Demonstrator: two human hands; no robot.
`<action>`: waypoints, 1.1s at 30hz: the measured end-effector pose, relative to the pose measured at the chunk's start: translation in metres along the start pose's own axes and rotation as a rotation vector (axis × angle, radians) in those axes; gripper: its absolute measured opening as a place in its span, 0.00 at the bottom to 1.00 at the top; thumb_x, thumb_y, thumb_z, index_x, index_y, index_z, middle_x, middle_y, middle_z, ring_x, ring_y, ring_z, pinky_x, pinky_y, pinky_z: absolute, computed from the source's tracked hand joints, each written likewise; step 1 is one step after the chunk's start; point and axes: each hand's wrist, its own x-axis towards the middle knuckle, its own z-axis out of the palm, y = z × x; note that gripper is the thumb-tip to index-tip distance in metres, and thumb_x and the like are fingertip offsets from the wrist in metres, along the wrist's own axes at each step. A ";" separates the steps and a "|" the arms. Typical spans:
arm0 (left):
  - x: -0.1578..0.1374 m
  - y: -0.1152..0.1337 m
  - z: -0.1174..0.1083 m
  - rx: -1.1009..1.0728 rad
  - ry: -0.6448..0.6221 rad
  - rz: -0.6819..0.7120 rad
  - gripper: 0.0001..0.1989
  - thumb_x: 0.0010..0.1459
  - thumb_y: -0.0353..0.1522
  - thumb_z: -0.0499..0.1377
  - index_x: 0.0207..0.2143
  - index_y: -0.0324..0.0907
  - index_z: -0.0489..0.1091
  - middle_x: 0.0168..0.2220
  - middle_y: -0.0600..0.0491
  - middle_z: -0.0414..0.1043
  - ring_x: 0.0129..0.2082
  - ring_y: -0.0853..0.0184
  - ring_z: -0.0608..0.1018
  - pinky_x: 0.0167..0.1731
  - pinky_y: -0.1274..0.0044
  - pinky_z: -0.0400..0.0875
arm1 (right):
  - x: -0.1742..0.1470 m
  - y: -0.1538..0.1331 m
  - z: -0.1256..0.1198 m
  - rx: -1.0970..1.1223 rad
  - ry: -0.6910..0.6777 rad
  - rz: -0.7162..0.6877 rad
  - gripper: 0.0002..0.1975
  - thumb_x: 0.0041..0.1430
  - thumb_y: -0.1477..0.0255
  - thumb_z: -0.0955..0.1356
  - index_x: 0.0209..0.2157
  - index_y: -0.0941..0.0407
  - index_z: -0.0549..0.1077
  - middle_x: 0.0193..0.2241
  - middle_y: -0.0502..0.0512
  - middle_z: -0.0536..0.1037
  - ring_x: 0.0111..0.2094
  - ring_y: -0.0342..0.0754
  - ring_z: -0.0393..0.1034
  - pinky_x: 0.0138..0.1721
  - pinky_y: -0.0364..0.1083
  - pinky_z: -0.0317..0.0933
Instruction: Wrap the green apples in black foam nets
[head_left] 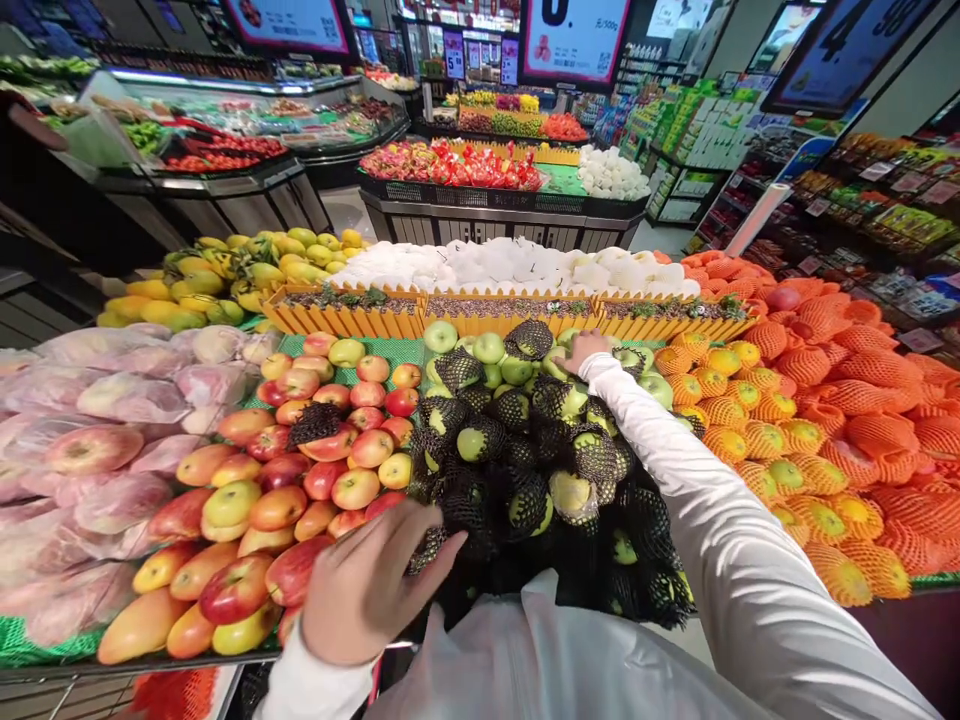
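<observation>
My right hand [583, 350], in a white sleeve, reaches to the back of the green apple pile. Its fingers are closed over a green apple [556, 364], and their tips are partly hidden. Many of the green apples around it wear black foam nets [529, 340]. Lower down, my left hand [375, 580] hovers in front, between the red apples [236, 588] and the netted ones. Its thumb and fingers are apart, with a piece of black netting [429, 550] visible behind the gap. A loose black net [319, 424] lies on the red apples.
Bagged pink apples [97, 450] fill the left side. Orange-netted fruit [817, 420] is heaped at the right. A low yellow picket fence [510, 308] borders the back, with white-wrapped fruit [487, 265] and mangoes [202, 280] beyond. Price screens [574, 40] hang overhead.
</observation>
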 end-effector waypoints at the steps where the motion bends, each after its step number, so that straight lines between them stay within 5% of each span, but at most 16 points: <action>1: 0.002 -0.003 0.005 0.045 -0.072 -0.015 0.17 0.58 0.42 0.61 0.46 0.43 0.70 0.43 0.49 0.73 0.42 0.60 0.77 0.42 0.67 0.75 | 0.005 -0.007 0.004 0.001 -0.034 -0.005 0.34 0.55 0.54 0.68 0.53 0.67 0.70 0.54 0.74 0.71 0.59 0.69 0.58 0.61 0.62 0.48; 5: 0.003 -0.017 0.037 0.208 -0.400 -0.128 0.35 0.40 0.36 0.72 0.51 0.39 0.67 0.56 0.39 0.65 0.56 0.47 0.69 0.50 0.62 0.72 | 0.018 -0.025 0.017 -0.006 -0.115 0.030 0.34 0.49 0.59 0.72 0.52 0.68 0.71 0.50 0.77 0.74 0.58 0.72 0.62 0.62 0.68 0.39; 8: -0.008 -0.029 0.055 0.238 -0.491 -0.126 0.22 0.43 0.27 0.68 0.43 0.40 0.70 0.58 0.41 0.64 0.58 0.48 0.67 0.51 0.61 0.70 | 0.016 -0.029 0.016 -0.013 -0.098 0.032 0.32 0.46 0.61 0.73 0.49 0.67 0.72 0.48 0.76 0.76 0.57 0.71 0.63 0.63 0.68 0.35; 11: -0.017 -0.037 0.060 0.153 -0.404 -0.044 0.04 0.54 0.27 0.60 0.33 0.42 0.69 0.49 0.45 0.70 0.50 0.55 0.73 0.47 0.64 0.71 | 0.001 -0.025 0.007 -0.018 -0.025 0.003 0.35 0.45 0.60 0.73 0.51 0.68 0.70 0.48 0.75 0.75 0.58 0.70 0.61 0.64 0.66 0.32; 14: -0.021 -0.037 0.055 0.014 -0.245 0.008 0.02 0.58 0.29 0.56 0.31 0.42 0.67 0.38 0.48 0.71 0.39 0.61 0.74 0.40 0.68 0.71 | -0.028 -0.016 -0.010 0.048 0.125 -0.006 0.38 0.47 0.55 0.72 0.54 0.67 0.67 0.47 0.73 0.76 0.57 0.69 0.62 0.63 0.64 0.39; 19: -0.020 -0.019 0.046 -0.381 -0.137 0.068 0.04 0.52 0.26 0.55 0.28 0.43 0.62 0.30 0.53 0.70 0.33 0.65 0.73 0.35 0.73 0.69 | -0.109 -0.006 -0.032 0.700 0.412 0.120 0.41 0.43 0.47 0.71 0.54 0.57 0.67 0.51 0.65 0.75 0.50 0.63 0.69 0.53 0.56 0.62; 23: -0.020 0.007 0.055 -0.884 -0.247 -0.053 0.05 0.60 0.34 0.54 0.31 0.44 0.59 0.23 0.58 0.66 0.23 0.69 0.73 0.25 0.78 0.65 | -0.188 -0.035 -0.014 1.500 0.267 0.018 0.40 0.45 0.40 0.63 0.49 0.56 0.72 0.47 0.62 0.77 0.52 0.62 0.70 0.49 0.57 0.67; 26: -0.017 0.026 0.067 -1.194 -0.340 -0.120 0.13 0.64 0.43 0.52 0.34 0.45 0.55 0.23 0.61 0.62 0.17 0.73 0.70 0.19 0.81 0.62 | -0.238 -0.075 0.012 2.015 0.077 0.110 0.38 0.45 0.38 0.61 0.46 0.52 0.73 0.43 0.57 0.80 0.49 0.61 0.73 0.47 0.58 0.69; 29: -0.016 0.036 0.070 -1.140 -0.294 -0.110 0.15 0.65 0.46 0.51 0.35 0.44 0.57 0.24 0.60 0.60 0.18 0.75 0.67 0.20 0.81 0.60 | -0.274 -0.104 0.032 2.238 -0.130 0.175 0.33 0.48 0.40 0.63 0.42 0.51 0.76 0.36 0.56 0.82 0.45 0.59 0.76 0.44 0.56 0.71; 33: -0.021 0.034 0.063 -0.998 -0.193 -0.085 0.15 0.63 0.45 0.53 0.36 0.42 0.63 0.28 0.56 0.62 0.25 0.71 0.67 0.25 0.79 0.61 | -0.297 -0.108 0.047 2.341 -0.323 0.249 0.34 0.46 0.39 0.64 0.39 0.52 0.78 0.29 0.54 0.82 0.31 0.56 0.77 0.31 0.53 0.73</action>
